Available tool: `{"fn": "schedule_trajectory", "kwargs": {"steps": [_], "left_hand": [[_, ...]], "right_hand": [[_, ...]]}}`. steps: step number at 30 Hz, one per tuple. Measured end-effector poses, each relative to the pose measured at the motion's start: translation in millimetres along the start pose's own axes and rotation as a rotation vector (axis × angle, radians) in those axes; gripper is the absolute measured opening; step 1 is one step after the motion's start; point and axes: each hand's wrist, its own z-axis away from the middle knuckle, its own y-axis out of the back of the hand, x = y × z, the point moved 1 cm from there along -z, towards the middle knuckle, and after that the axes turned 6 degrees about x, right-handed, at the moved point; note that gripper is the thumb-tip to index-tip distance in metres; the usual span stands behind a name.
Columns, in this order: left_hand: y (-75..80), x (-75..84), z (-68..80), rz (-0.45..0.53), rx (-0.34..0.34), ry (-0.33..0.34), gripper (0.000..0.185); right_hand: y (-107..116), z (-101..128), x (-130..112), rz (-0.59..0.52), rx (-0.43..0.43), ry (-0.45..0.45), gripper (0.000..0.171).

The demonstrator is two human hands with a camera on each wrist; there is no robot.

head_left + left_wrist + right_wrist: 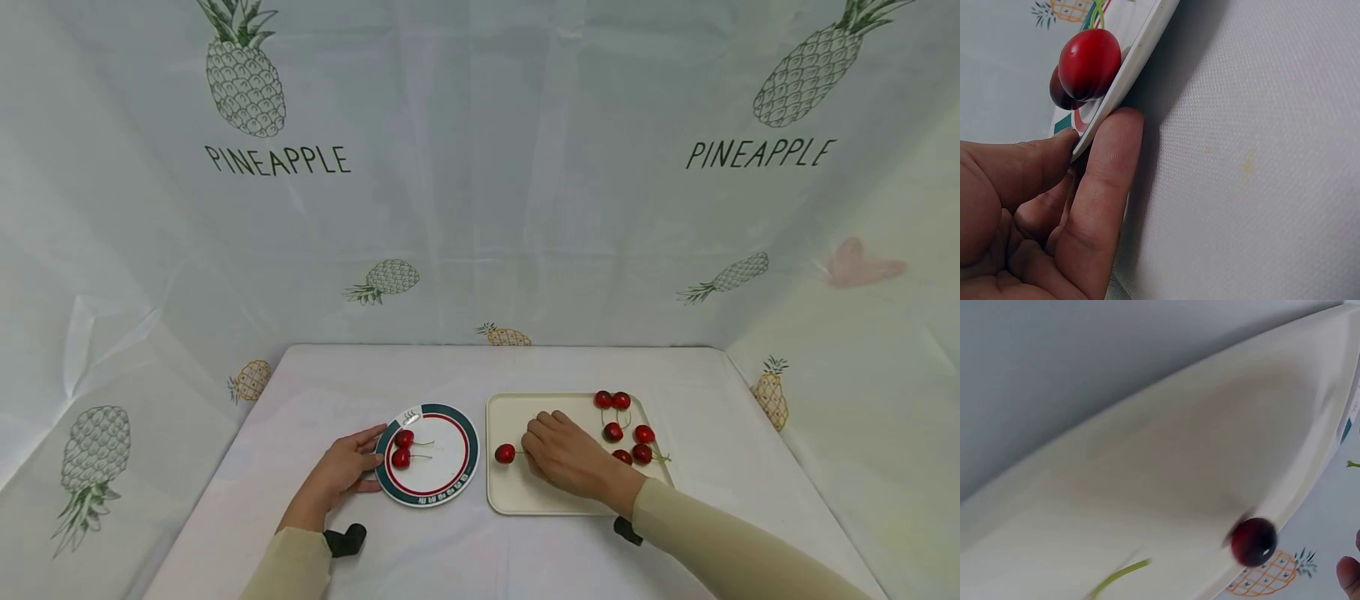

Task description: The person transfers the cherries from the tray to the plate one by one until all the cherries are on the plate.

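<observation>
Left hand (341,475) pinches the rim of the plate (465,433), thumb above; two cherries on it. Right hand (570,457) rests on the tray (517,500) beside a lone cherry (505,453); its grip cannot be told

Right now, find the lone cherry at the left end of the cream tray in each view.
Head: the lone cherry lies on the cream tray, just left of the right hand.
Left wrist: not in view; the cherries there lie on the round plate.
Right wrist: blurred, lower right, near the tray's edge.
Shared landmark: the cream tray, in the head and right wrist views.
</observation>
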Motion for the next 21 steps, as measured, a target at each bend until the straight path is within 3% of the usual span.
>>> {"fn": "schedule_trajectory", "kwargs": {"steps": [11, 21], "left_hand": [[0.2, 2.3, 2.3, -0.015, 0.003, -0.002, 0.058], [0.4, 0.7, -0.4, -0.001, -0.002, 0.006, 0.058]], "right_hand": [[-6.7, -45.2, -25.4, 0.031, -0.057, 0.016, 0.012], [-21.3, -81.6, -55.6, 0.085, -0.112, 0.088, 0.012]]}}
